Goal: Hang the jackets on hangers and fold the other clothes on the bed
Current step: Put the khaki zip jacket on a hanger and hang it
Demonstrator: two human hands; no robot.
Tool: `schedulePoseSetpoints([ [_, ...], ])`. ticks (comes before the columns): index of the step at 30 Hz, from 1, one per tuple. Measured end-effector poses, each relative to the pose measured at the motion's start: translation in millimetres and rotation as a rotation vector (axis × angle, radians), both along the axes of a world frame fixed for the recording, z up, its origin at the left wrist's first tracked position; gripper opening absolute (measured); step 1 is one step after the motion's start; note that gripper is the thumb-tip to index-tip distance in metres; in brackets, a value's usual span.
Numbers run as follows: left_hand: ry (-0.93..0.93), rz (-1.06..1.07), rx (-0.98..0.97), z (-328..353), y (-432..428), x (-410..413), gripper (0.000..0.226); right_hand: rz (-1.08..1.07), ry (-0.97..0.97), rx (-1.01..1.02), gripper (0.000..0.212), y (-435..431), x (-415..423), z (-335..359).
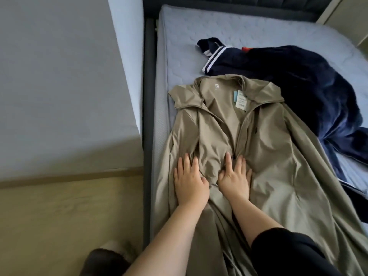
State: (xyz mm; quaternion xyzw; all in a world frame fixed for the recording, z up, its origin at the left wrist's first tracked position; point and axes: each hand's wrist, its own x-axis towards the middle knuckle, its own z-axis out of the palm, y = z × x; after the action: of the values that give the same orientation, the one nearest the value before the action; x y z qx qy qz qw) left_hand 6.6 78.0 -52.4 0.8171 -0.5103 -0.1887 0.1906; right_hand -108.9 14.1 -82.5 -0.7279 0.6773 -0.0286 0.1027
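A beige zip jacket [264, 156] lies spread open on the bed [258, 26], collar towards the headboard, with a paper tag [241, 100] at its neck. My left hand [190, 181] presses flat on the jacket's left front panel. My right hand [236, 177] rests flat beside it, by the zip line, fingers straight. A dark blue velvety garment [298, 80] with a white-striped cuff lies crumpled on the mattress beyond the jacket, to the right.
A second mattress or low bed [59, 86] in a grey sheet stands to the left, across the dark bed frame [148, 116]. Tan floor [69, 216] lies at lower left, with a slippered foot [103, 259].
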Motion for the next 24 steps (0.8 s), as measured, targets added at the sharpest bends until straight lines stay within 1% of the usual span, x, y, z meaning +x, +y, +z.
schedulePoseSetpoints([
  [4, 0.014, -0.074, 0.141, 15, 39, -13, 0.066, 0.059, -0.088, 0.106, 0.065, 29, -17, 11],
  [6, 0.0, -0.114, 0.203, 23, 62, -13, 0.072, 0.109, -0.101, 0.183, 0.063, 52, -26, 18],
  [9, -0.133, -0.183, 0.302, 32, 89, -17, 0.078, 0.183, -0.064, 0.257, 0.06, 79, -33, 26],
  [10, -0.169, -0.196, 0.347, 36, 96, -19, 0.075, 0.198, -0.054, 0.268, 0.06, 87, -33, 28],
  [12, -0.19, -0.185, 0.419, 44, 108, -22, 0.062, 0.217, -0.049, 0.277, 0.061, 103, -33, 30],
  [14, -0.179, -0.112, 0.43, 47, 118, -20, 0.051, 0.225, -0.063, 0.283, 0.061, 118, -36, 31],
  [17, -0.141, 0.096, 0.393, 52, 128, 1, 0.027, 0.24, -0.099, 0.29, 0.059, 138, -43, 32],
  [18, -0.106, 0.176, 0.354, 57, 130, 10, 0.024, 0.247, -0.116, 0.295, 0.059, 143, -45, 33],
  [19, -0.053, 0.244, 0.311, 60, 132, 18, 0.025, 0.255, -0.13, 0.297, 0.059, 148, -48, 33],
  [20, 0.018, 0.291, 0.286, 63, 134, 24, 0.036, 0.263, -0.14, 0.297, 0.058, 151, -51, 33],
  [21, 0.111, 0.313, 0.305, 64, 136, 28, 0.056, 0.266, -0.15, 0.3, 0.058, 154, -52, 34],
  [22, 0.196, 0.302, 0.373, 64, 139, 27, 0.078, 0.266, -0.157, 0.306, 0.058, 156, -54, 34],
  [23, 0.233, 0.262, 0.464, 62, 143, 23, 0.095, 0.264, -0.161, 0.317, 0.058, 157, -55, 34],
  [24, 0.218, 0.211, 0.553, 59, 148, 16, 0.104, 0.265, -0.16, 0.329, 0.059, 157, -55, 35],
])
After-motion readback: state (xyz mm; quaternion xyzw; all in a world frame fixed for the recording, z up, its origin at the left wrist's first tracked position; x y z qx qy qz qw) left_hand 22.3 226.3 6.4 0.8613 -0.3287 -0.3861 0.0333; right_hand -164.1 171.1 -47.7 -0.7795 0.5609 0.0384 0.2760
